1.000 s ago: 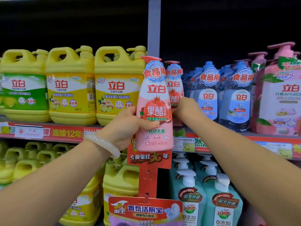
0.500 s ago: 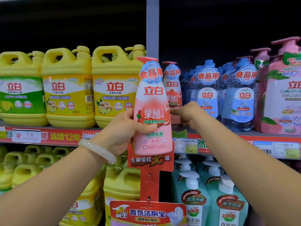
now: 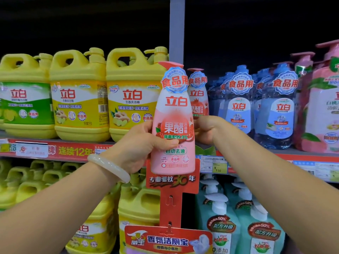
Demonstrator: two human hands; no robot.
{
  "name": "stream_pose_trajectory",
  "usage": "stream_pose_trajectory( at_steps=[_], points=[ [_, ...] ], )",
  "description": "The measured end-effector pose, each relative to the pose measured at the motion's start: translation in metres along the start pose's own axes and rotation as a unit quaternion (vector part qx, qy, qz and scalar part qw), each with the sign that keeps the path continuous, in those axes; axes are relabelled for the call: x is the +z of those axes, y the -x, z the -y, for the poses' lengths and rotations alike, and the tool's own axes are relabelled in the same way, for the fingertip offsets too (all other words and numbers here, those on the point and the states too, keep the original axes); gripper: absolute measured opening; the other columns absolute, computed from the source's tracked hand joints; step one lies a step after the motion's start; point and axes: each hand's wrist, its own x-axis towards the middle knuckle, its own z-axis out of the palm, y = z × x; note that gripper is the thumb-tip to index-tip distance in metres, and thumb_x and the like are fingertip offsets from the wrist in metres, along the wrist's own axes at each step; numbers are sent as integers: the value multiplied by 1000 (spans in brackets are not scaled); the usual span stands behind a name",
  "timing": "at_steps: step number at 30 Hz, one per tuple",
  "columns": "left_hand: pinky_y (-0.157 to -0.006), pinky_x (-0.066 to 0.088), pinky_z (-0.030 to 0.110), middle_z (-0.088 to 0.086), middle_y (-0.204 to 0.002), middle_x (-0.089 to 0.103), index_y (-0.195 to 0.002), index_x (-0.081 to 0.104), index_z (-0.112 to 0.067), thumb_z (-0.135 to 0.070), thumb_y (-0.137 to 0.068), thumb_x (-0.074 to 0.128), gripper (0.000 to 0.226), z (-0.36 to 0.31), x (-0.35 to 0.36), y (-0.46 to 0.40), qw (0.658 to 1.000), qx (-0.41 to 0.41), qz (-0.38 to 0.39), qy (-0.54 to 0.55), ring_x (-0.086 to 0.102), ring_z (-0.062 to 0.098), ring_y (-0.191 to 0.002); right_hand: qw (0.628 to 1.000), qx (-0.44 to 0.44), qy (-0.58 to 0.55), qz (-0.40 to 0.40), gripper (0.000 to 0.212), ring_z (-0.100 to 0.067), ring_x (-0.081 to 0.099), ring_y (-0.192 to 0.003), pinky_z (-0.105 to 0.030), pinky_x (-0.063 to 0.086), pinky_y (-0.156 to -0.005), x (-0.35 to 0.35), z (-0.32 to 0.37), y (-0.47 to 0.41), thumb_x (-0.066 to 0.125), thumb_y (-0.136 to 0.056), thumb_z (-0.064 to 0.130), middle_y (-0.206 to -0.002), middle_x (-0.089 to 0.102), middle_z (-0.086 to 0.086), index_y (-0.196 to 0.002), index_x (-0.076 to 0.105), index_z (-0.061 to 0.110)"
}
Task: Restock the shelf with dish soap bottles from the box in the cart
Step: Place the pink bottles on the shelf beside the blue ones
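Supermarket shelving fills the view, with a grey upright post directly above the hands. The left hand grips a pink dish soap bottle round its middle, upright and lifted in front of the shelf edge, not yet set down. Just right of it, the right hand curls round the waist of a second pink bottle that seems to stand at the shelf front.

Judging by the narrow slot, the held bottle could clip its neighbour or the blue bottles just beyond the right hand and topple them. It could also catch the red hanging strip below both hands, or be set too near the lip and fall.

Count: two pink bottles; three yellow jugs left of the left hand on the same level; two blue bottles fronting deeper rows I cannot count; two pink pump bottles at far right; more jugs and teal pump bottles below, partly hidden.
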Motion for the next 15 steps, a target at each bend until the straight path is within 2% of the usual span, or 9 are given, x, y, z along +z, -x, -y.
stream_pose_trajectory(
  at_steps=[1,2,3,4,6,8,12,15],
  points=[
    [-62,60,37,10,-86,74,-100,64,-11,3,-60,72,44,0,0,0,1000,0,-1,1,73,24,-76,999,-3,46,-4,12,-18,63,-56,-28,56,-53,-3,0,-5,42,-94,-3,-73,61,-10,-93,52,4],
    [-62,60,37,9,-85,74,-99,64,-11,4,-60,72,43,0,0,0,1000,-1,-1,1,73,24,-76,995,-9,101,-8,14,-16,63,-65,-28,57,-71,-5,0,-8,42,-94,-3,-74,63,-8,-94,53,6],
    [-63,60,38,10,-86,74,-100,64,-11,3,-58,73,45,0,-1,0,1000,-2,-2,0,73,24,-77,989,-21,147,-10,16,-14,61,-73,-28,50,-88,-8,1,-12,43,-94,-4,-74,64,-6,-92,53,9],
    [-65,60,40,10,-87,74,-102,64,-10,1,-55,73,49,0,-2,1,1000,-3,-3,0,72,25,-79,984,-36,175,-13,18,-13,60,-77,-28,44,-96,-12,2,-14,45,-93,-5,-69,67,-4,-91,52,12],
    [-67,60,41,12,-90,74,-104,63,-9,-1,-52,72,54,0,-3,1,1000,-5,0,1,72,27,-81,980,-61,189,-20,26,-12,60,-74,-28,40,-97,-19,4,-15,51,-91,-7,-64,68,-2,-100,47,17],
    [-66,60,41,13,-93,74,-105,63,-9,-1,-53,72,54,-1,-3,1,1000,-9,2,-1,72,27,-82,977,-76,197,-16,39,-13,62,-75,-28,40,-96,-24,7,-14,55,-88,-8,-77,68,-4,-114,43,18],
    [-66,60,41,13,-94,74,-107,63,-9,-2,-53,73,56,-1,-4,1,1000,-13,-4,-4,72,27,-82,968,-90,230,-30,60,-23,60,-110,-32,47,-99,-29,8,-20,70,-71,-9,-117,65,-11,-123,49,13],
    [-65,60,40,12,-93,74,-106,63,-10,-3,-53,73,55,-1,-4,1,1000,-17,-5,-7,73,26,-81,970,-98,220,-29,65,-27,56,-118,-38,46,-102,-30,7,-23,68,-71,-13,-124,61,-14,-129,47,8]
  ],
)
